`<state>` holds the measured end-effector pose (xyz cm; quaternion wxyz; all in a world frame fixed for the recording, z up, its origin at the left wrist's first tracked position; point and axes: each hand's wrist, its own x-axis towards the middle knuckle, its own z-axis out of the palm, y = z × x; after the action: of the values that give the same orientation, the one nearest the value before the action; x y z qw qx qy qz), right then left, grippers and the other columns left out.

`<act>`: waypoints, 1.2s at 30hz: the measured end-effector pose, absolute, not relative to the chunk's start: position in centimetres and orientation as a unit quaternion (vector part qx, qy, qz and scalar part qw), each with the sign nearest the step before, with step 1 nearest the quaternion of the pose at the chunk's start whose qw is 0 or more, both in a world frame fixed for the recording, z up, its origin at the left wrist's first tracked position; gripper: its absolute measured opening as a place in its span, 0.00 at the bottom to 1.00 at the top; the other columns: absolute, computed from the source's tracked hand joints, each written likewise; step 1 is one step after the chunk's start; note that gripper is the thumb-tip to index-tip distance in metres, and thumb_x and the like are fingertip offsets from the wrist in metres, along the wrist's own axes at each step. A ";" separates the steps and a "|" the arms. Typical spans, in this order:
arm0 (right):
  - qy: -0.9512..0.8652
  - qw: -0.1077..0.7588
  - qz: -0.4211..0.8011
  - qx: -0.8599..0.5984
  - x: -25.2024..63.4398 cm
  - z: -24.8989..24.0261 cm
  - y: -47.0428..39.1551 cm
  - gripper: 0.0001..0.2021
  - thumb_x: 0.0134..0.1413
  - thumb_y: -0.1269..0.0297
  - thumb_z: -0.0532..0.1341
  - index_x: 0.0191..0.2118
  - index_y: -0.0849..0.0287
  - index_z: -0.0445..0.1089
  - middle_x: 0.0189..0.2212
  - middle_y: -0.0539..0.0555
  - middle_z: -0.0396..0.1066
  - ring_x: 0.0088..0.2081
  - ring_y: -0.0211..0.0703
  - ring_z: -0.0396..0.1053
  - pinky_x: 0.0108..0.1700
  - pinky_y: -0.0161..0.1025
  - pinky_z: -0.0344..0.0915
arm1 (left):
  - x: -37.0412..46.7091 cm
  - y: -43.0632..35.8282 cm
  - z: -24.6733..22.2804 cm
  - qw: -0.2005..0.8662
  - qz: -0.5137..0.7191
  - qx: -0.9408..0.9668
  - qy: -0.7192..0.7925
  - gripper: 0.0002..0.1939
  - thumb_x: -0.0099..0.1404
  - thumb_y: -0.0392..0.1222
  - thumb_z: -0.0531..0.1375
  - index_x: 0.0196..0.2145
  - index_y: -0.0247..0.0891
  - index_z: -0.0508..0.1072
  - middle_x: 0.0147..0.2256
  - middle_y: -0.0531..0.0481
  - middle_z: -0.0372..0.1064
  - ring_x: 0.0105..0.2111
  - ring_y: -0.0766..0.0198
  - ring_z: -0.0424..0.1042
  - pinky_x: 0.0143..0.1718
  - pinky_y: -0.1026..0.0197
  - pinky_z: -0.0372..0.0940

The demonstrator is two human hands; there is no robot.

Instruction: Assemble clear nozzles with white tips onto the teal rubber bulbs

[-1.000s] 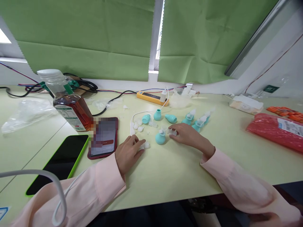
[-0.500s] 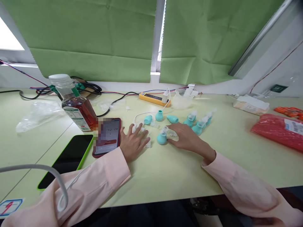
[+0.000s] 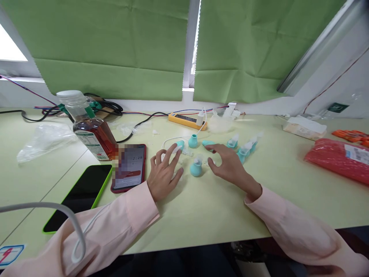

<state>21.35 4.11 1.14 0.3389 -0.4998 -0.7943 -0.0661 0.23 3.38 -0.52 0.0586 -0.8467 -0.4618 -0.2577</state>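
My left hand (image 3: 163, 174) hovers over the table with its fingers apart. Its fingertips reach a small teal bulb (image 3: 180, 144) lying on its side; whether they touch it I cannot tell. My right hand (image 3: 230, 166) is open too, its index finger at another lying teal bulb (image 3: 206, 143) that it partly covers. Between the hands stands a teal bulb with a clear plastic tip (image 3: 196, 168), held by neither. Farther back an upright teal bulb (image 3: 193, 141) shows its open neck. Small clear plastic pieces (image 3: 188, 152) lie among them, partly hidden by the fingers.
Several tipped bulbs (image 3: 243, 154) stand right of my right hand. At left are a bottle of brown liquid (image 3: 93, 134), a red-cased phone (image 3: 129, 169) and a green-edged phone (image 3: 79, 194). A yellow power strip (image 3: 184, 121) lies behind; a red package (image 3: 337, 159) lies at right.
My right hand has moved off the tipped bulb between the hands, leaving it standing, and reached toward the lying bulb behind. My left fingers have shifted toward the other lying bulb.
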 end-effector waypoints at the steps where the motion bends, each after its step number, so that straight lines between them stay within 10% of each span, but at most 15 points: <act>1: -0.774 0.402 -0.073 -0.483 21.1 1.3 3.9 0.14 0.43 0.70 0.56 0.40 0.59 0.63 0.33 0.55 0.68 0.34 0.44 0.64 0.35 0.42 0.61 | 0.4 3.1 -0.4 0.045 -0.275 -0.848 -0.450 0.25 0.59 0.45 0.47 0.54 0.38 0.51 0.57 0.44 0.40 0.48 0.49 0.47 0.43 0.47 0.49; 4: -0.737 0.530 -0.053 -0.417 20.1 2.0 2.9 0.13 0.43 0.69 0.58 0.39 0.58 0.63 0.29 0.53 0.67 0.32 0.41 0.63 0.33 0.40 0.62 | 1.0 2.1 -0.1 -0.008 -0.311 -0.857 -0.410 0.28 0.60 0.43 0.47 0.56 0.39 0.43 0.57 0.43 0.34 0.53 0.51 0.42 0.46 0.49 0.49; 16: -0.692 0.579 0.204 -0.380 18.7 2.2 2.1 0.06 0.47 0.68 0.57 0.34 0.54 0.69 0.25 0.50 0.67 0.29 0.38 0.60 0.33 0.39 0.61 | 3.4 0.4 0.5 -0.042 -0.313 -0.900 -0.300 0.30 0.61 0.44 0.46 0.57 0.39 0.35 0.58 0.42 0.33 0.56 0.54 0.37 0.50 0.49 0.47; 23: -0.609 0.604 0.259 -0.444 19.3 3.0 2.9 0.03 0.42 0.65 0.60 0.26 0.58 0.67 0.23 0.50 0.67 0.27 0.37 0.64 0.32 0.37 0.64 | 3.2 1.1 0.1 -0.057 -0.293 -0.899 -0.319 0.26 0.59 0.40 0.48 0.55 0.43 0.47 0.58 0.44 0.18 0.57 0.46 0.27 0.51 0.43 0.43; 30: -0.672 0.557 0.246 -0.422 20.0 2.9 3.3 0.03 0.41 0.67 0.61 0.27 0.59 0.68 0.25 0.51 0.66 0.28 0.37 0.64 0.32 0.38 0.65 | 3.2 1.6 -1.2 -0.058 -0.227 -0.905 -0.355 0.23 0.58 0.39 0.48 0.52 0.45 0.53 0.55 0.45 0.43 0.53 0.45 0.42 0.47 0.36 0.44; 36: -0.680 0.483 0.405 -0.375 20.3 3.5 2.8 0.03 0.39 0.69 0.62 0.25 0.60 0.68 0.23 0.50 0.65 0.26 0.35 0.62 0.28 0.35 0.63 | 2.9 1.2 -0.7 -0.074 -0.303 -0.901 -0.301 0.12 0.60 0.37 0.47 0.40 0.37 0.65 0.45 0.43 0.55 0.46 0.57 0.53 0.44 0.54 0.56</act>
<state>20.33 2.75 3.50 0.4832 -0.3750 -0.6797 0.4049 2.88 1.21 -0.74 -0.0737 -0.9013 -0.3006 -0.3030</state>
